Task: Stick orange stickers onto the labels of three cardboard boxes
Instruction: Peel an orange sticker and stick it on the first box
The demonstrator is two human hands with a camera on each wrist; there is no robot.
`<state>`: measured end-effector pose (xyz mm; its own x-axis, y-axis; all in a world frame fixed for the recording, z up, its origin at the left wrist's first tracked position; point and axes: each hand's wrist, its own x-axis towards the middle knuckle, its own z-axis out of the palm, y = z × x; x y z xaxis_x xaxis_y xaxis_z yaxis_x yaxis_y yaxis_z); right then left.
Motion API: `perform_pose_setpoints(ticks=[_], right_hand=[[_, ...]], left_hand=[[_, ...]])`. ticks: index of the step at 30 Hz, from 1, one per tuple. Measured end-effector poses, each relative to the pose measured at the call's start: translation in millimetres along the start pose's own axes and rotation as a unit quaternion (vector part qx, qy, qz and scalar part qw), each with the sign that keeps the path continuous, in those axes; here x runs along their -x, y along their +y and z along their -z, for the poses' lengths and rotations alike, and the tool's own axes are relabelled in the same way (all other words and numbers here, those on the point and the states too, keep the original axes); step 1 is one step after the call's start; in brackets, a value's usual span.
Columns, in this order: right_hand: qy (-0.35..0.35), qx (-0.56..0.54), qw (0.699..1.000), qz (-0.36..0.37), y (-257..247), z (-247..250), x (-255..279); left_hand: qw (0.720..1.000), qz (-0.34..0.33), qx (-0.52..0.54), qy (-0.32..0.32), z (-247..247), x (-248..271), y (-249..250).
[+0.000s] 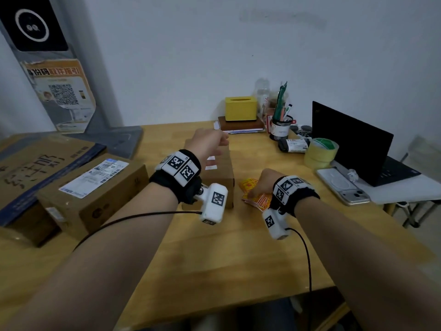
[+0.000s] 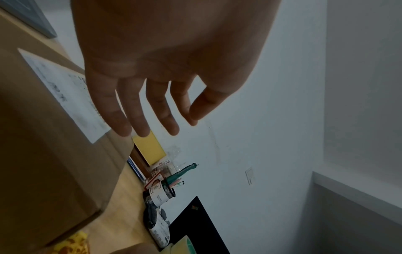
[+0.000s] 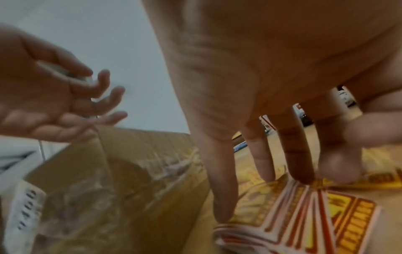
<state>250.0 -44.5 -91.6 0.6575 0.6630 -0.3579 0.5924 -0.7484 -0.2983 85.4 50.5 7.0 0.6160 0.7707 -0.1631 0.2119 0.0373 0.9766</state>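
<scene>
Furthest out past the left forearm sits a brown cardboard box with a long white shipping label (image 1: 94,177) on its top face, resting by a large flat printed carton (image 1: 35,168); neither hand is near it. The left hand (image 1: 210,142) hovers over the far end of a smaller brown cardboard box standing in the middle of the wooden table (image 1: 222,177), fingers straight and loosely spread, holding nothing. In the left wrist view those fingers (image 2: 139,113) hang just above the box's white paper label (image 2: 65,92), apart from it rather than pressing. That box runs lengthwise away from the person, and its label follows the same line.

Just right of this box, the right hand (image 1: 262,185) is down on a fanned stack of orange and yellow stickers (image 1: 253,197) lying flat on the table. Its fingertips (image 3: 302,175) touch the top sheets, with the thumb drawn in close to them; whether a sticker is already pinched, blur keeps me from telling.

So the stickers lie under the right hand, and the label to be covered lies to its left and slightly further away, under the left hand. The right hand would probably carry a sticker leftward over the box's near edge.
</scene>
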Motion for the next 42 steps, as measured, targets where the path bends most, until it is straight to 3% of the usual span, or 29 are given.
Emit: perform_pose_setpoints(ticks=[13,26,37,42], right_hand=[[-0.014,0.044,0.999,-0.003,2.2,7.4,-31.0],[0.056,0.091,0.994,-0.021,-0.1,1.9,-24.3],[0.081,0.040,0.996,-0.008,-2.0,7.2,-39.8],[0.048,0.062,0.997,-0.007,-6.3,-0.4,-52.3]], left_hand=[[1.000,-0.001,0.008,-0.019,-1.7,-22.1,-1.4],[1.000,-0.002,0.012,-0.028,-4.6,-23.9,-5.4],[0.999,-0.004,0.016,-0.036,-1.5,-26.1,-5.5],[0.999,-0.003,0.010,-0.035,-4.7,-30.7,-6.2]])
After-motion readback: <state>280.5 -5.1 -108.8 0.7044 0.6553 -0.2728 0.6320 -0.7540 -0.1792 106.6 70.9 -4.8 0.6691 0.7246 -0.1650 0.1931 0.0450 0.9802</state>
